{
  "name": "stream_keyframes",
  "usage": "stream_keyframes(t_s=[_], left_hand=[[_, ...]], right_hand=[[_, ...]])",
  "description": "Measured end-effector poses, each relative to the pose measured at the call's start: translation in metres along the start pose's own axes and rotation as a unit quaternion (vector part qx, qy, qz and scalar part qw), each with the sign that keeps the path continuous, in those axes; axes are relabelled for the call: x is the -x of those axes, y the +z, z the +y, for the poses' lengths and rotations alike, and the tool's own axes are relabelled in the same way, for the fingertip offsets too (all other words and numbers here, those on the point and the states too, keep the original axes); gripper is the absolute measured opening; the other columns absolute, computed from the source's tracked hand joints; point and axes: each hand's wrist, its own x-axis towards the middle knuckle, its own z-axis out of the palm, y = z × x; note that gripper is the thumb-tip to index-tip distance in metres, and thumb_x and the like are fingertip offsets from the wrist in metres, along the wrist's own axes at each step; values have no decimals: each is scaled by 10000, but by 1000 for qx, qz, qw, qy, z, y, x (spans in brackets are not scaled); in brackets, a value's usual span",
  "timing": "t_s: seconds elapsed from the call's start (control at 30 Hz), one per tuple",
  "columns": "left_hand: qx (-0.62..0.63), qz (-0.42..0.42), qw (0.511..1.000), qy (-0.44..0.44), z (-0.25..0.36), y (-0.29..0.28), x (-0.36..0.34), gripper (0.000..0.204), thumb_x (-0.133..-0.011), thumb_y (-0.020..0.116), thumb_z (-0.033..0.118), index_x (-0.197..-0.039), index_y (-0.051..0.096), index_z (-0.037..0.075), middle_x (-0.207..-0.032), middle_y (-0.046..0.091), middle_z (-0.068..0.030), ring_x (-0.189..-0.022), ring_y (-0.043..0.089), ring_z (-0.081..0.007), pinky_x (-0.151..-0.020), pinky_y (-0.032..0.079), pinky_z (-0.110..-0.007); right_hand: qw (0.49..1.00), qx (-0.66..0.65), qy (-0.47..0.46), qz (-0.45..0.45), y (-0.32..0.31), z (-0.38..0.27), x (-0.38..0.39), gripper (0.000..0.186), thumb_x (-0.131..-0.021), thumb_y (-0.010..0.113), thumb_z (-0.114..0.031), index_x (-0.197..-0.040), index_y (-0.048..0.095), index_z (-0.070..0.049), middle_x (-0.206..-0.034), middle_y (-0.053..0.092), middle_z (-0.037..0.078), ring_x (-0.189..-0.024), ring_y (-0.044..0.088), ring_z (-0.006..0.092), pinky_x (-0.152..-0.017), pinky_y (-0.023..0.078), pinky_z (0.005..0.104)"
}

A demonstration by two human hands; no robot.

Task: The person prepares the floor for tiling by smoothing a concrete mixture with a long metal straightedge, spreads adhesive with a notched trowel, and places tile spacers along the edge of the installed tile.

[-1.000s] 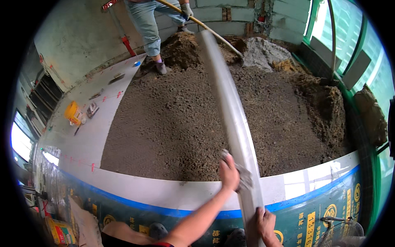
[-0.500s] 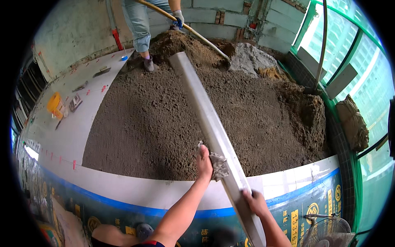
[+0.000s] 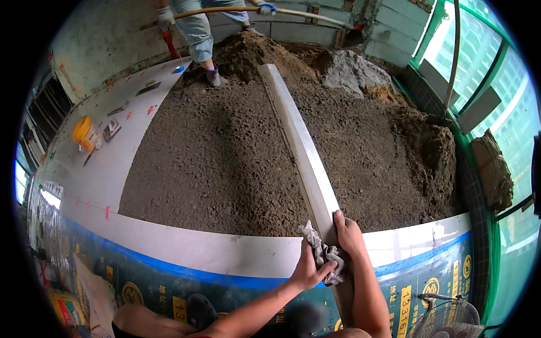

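A long metal screed bar (image 3: 301, 141) slants across the brown mortar bed (image 3: 191, 169), its far end near the mound at the back. My left hand (image 3: 309, 269) is closed on a crumpled grey rag (image 3: 327, 256), which presses against the near part of the bar. Just to the right, my right hand (image 3: 350, 235) grips the bar's right edge, thumb on its upper face. The bar's near end runs down between my forearms and is partly hidden.
A co-worker (image 3: 194, 36) in light trousers stands on the mortar with a long-handled shovel (image 3: 293, 12). White tiles border the bed, with a yellow bucket (image 3: 83, 132) at left. A fan (image 3: 451, 318) stands lower right; a pole (image 3: 452, 62) leans by the green-netted window.
The bar's far end has shifted right. My left hand and the rag have slid down the bar toward me, while my right hand sits higher. The co-worker's shovel has swung up toward the back wall.
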Motion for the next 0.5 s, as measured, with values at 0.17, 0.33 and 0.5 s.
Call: stream_keyframes(t_s=[0.17,0.33,0.5], left_hand=[[25,139,975,-169,-20,-13,-18,692,-957,699,352,-1410,393,-72,-1307,568,-258,-1181,600,-366,-982,482,-420],[19,254,956,-146,-95,-109,-104,718,-1009,602,474,-1447,384,-53,-1417,515,-271,-1307,533,-368,-1087,420,-429],[8,308,941,-142,-140,-193,-181,496,-1012,642,425,-1244,593,-11,-1171,676,-102,-997,617,-164,-892,504,-349]], right_hand=[[998,2,5,-64,15,-7,14,772,-1041,368,-615,-1140,683,83,-1089,678,353,-1147,626,490,-994,472,483],[987,103,-35,-121,19,4,68,728,-1060,347,-572,-1080,678,76,-975,672,351,-1046,639,512,-955,469,483],[981,112,-11,-160,4,15,111,685,-1071,351,-530,-1021,676,71,-974,671,352,-1009,628,510,-929,485,475]])
